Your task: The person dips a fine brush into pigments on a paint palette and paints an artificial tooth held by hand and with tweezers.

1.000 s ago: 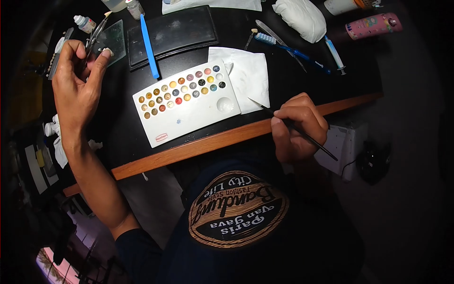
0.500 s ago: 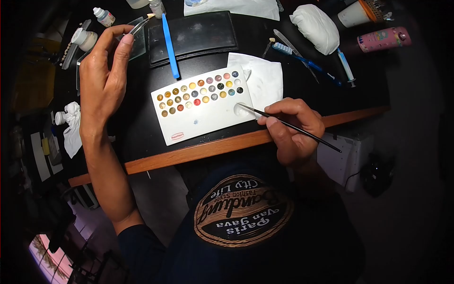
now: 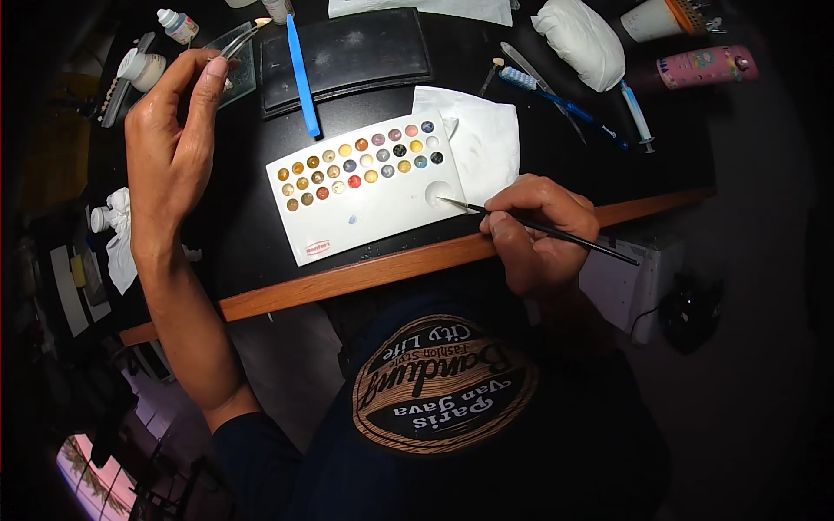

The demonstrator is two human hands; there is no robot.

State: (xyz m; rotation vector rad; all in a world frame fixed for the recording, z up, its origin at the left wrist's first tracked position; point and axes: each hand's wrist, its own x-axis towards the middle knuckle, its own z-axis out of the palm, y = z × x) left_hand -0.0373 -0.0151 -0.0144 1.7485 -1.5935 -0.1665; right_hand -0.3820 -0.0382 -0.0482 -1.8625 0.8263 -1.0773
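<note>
Pinched between the thumb and fingers of my left hand (image 3: 178, 130) are metal tweezers (image 3: 241, 39), raised over the table's far left. At their tip sits a small tooth-coloured piece (image 3: 263, 22), perhaps a dental crown. My right hand (image 3: 540, 230) is closed around a thin black-handled paintbrush (image 3: 556, 232). The brush tip is in the round, shallow well of a white palette (image 3: 365, 230), near its right corner. Several rows of small coloured paste wells fill the palette's upper part, and a bluish smudge marks its surface.
A white tissue (image 3: 486, 143) lies against the palette's right side. Behind are a black case (image 3: 365, 56), a blue strip-shaped tool (image 3: 302, 82), and a glass plate (image 3: 239, 74). A blue toothbrush (image 3: 560, 104), a syringe (image 3: 637, 117) and a pink bottle (image 3: 708, 68) are at right.
The brush tip has moved slightly down within the palette's well. The whole view has shifted a little, so the palette and my left hand appear farther left. Both grips are unchanged.
</note>
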